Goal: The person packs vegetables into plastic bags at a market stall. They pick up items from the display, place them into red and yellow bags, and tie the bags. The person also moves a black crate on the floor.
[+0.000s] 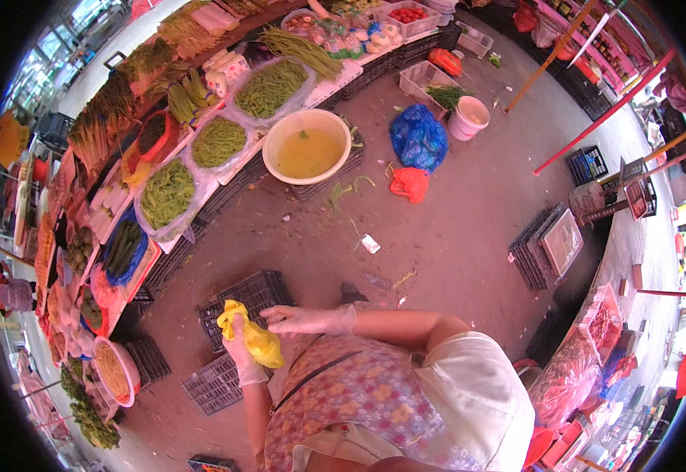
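In the head view my left hand (240, 353), in a thin translucent glove, grips a bunched yellow plastic bag (263, 347) in front of my flowered apron (354, 383). The bag's top is gathered above the thumb, and its fuller part hangs to the right; what it holds is hidden. My right hand (295, 319), gloved the same way, is just right of the bag with its fingers apart and nothing visible in them. Beneath the hands, black plastic crates (248, 295) stand on the floor.
Along the left runs a vegetable stall with bagged green beans (168, 194) and cucumbers (124, 248). A large basin of yellowish water (307, 150) sits on a crate. A blue bag (418, 138), white bucket (470, 117) and stacked crates (546, 245) stand around the floor; red poles (602, 112) slant at right.
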The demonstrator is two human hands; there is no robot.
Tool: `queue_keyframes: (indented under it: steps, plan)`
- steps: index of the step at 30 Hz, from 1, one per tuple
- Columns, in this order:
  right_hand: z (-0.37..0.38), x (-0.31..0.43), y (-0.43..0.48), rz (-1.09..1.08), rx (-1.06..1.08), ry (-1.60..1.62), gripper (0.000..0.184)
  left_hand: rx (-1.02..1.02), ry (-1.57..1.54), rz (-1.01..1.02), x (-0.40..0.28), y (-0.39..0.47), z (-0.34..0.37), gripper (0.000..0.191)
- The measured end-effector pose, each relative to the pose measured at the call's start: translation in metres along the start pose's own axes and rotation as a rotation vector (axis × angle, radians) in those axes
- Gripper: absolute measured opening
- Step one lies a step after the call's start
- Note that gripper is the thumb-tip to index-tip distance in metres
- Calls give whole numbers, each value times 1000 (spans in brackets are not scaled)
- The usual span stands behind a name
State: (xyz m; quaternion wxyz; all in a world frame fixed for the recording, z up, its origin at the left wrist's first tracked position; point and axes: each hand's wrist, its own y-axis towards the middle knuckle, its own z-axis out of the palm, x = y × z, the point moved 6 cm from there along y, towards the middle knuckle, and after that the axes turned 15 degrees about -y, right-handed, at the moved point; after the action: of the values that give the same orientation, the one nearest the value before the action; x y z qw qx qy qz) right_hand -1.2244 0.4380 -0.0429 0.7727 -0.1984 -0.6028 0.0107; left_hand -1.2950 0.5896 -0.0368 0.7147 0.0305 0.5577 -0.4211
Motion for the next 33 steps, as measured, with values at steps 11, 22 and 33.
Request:
queue_keyframes:
  steps: [11, 22, 33]
  plan:
    - [-25, 22, -13, -145, -271, -581, 60, 5, 323, -250, 62, 14, 10, 47]
    - [-360, -238, -154, 525, -970, -597, 76, 118, 211, -365, 104, -10, -8, 72]
    - [-313, -287, -84, 458, -537, -1413, 30, 18, 110, -396, 133, -26, -55, 54]
